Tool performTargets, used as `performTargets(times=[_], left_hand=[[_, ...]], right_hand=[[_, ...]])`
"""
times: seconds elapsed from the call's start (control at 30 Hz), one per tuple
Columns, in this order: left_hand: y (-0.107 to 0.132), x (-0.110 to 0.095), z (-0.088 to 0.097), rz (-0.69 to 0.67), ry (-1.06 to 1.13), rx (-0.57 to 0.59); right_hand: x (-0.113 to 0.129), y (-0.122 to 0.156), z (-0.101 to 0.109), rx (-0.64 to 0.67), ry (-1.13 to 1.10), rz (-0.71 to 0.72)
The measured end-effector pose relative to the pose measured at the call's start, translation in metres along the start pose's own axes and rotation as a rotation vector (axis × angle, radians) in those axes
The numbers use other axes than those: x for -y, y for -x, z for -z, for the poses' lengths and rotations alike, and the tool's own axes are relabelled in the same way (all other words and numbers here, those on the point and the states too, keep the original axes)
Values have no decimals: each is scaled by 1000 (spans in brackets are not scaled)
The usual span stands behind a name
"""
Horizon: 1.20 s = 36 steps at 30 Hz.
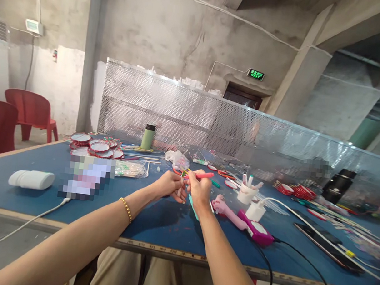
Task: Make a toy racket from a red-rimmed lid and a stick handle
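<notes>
My right hand (200,191) is closed around a red marker pen (206,175), whose back end sticks out to the right. Close beside it, my left hand (170,186) pinches a thin pale strip (180,186). Both hands meet above the blue table, and my fingers partly hide the strip and the pen's tip. A small coloured piece shows between the hands, too small to make out. Just under my right hand lies a teal stick (193,207). A pink-handled tool (230,213) rests to the right of that hand.
Left on the table (153,225) are a white bottle-shaped object (31,180), a blurred phone (86,178) and white discs with red rims (100,147). A green tumbler (148,137) stands behind. Rightward are a cup of markers (248,192), a magenta box (259,232), cables and a dark phone (327,247).
</notes>
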State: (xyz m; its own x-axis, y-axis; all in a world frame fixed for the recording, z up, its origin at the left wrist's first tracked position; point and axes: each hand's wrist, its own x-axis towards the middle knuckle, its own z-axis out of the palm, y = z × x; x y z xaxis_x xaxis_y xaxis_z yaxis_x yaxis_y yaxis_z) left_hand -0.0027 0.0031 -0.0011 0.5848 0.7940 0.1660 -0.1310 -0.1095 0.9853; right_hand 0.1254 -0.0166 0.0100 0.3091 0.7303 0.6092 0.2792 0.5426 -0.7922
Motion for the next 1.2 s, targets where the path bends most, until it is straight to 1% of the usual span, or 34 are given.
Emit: performTargets(times=[0.47, 0.67, 0.87, 1.2], left_hand=[[-1, 0, -1, 22, -13, -35], [0, -1, -1, 13, -4, -18], [0, -1, -1, 21, 1, -30], [0, -2, -2, 28, -5, -25]], right_hand=[[3, 1, 0, -8, -1, -22], [3, 1, -1, 2, 9, -26], [2, 0, -1, -7, -18, -30], [2, 0, 0, -15, 6, -21]])
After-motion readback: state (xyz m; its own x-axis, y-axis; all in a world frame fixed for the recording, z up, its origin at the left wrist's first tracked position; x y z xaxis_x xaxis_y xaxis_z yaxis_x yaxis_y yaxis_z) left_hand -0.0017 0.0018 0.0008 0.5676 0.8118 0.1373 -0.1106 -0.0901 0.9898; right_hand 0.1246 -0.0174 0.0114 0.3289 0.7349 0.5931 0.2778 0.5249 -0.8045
